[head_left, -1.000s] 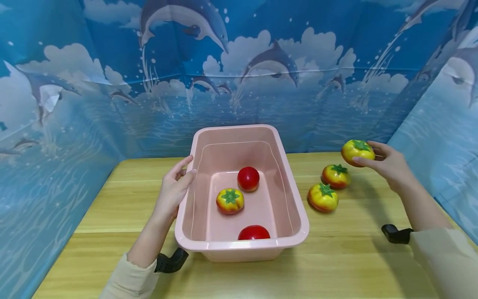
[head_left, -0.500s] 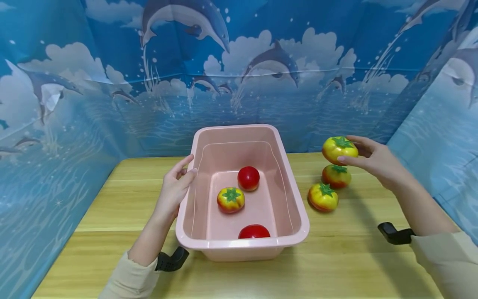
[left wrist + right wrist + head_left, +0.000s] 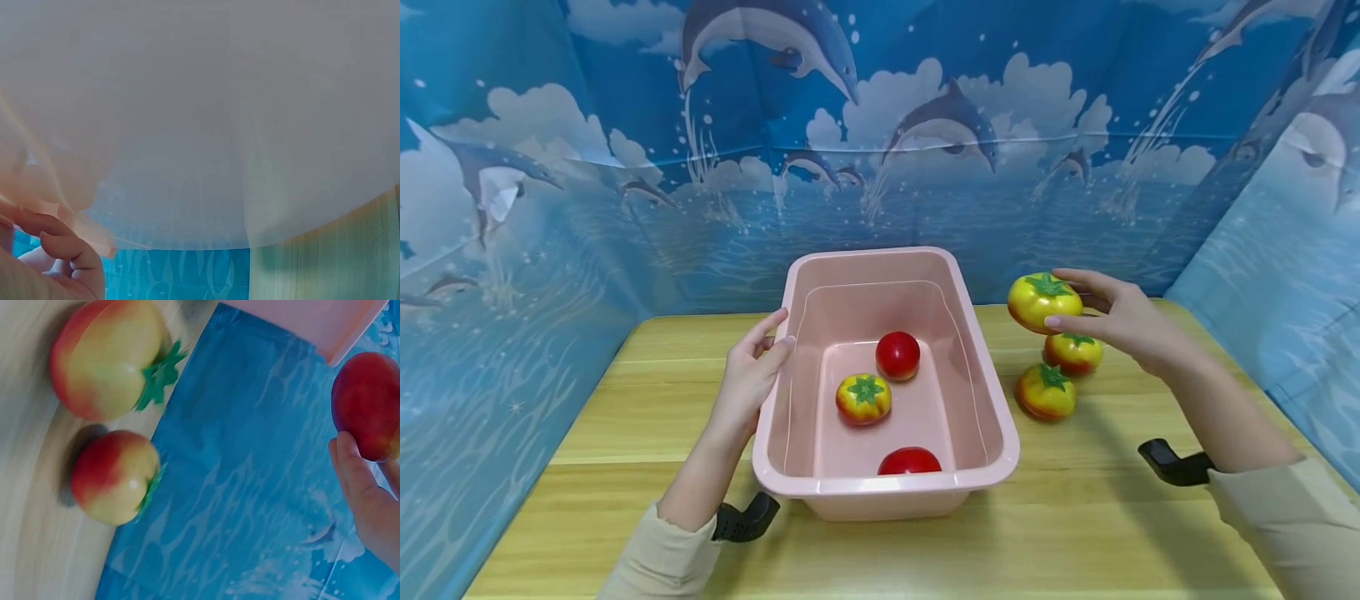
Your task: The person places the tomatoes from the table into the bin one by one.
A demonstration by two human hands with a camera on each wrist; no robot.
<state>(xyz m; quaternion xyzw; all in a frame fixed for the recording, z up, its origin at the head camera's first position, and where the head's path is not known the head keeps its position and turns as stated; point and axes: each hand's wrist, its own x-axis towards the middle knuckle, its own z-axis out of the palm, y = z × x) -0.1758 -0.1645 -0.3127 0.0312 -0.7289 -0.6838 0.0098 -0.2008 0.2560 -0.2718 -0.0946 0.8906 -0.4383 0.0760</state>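
Observation:
In the head view my left hand (image 3: 750, 371) grips the left rim of a pink plastic bin (image 3: 887, 485), thumb on top. Inside lie a yellow-and-red tomato (image 3: 863, 400) with a green leafy top and two red round ones, the far red ball-like fruit (image 3: 898, 356) and a near one (image 3: 910, 461) partly hidden by the front rim. To the right of the bin, my right hand (image 3: 1120, 321) holds up another yellow-and-red tomato (image 3: 1043, 303) between thumb and fingers. It hangs above the table; its red underside shows in the right wrist view.
Two more yellow-and-red tomatoes stand on the wooden table (image 3: 647, 417) right of the bin, a front tomato (image 3: 1046, 392) and a back tomato (image 3: 1074, 353). A blue dolphin-print curtain (image 3: 880, 208) closes off the back and sides.
My right hand has carried its tomato leftward, from the far right past the back tomato to nearer the bin. My left hand keeps its place on the rim.

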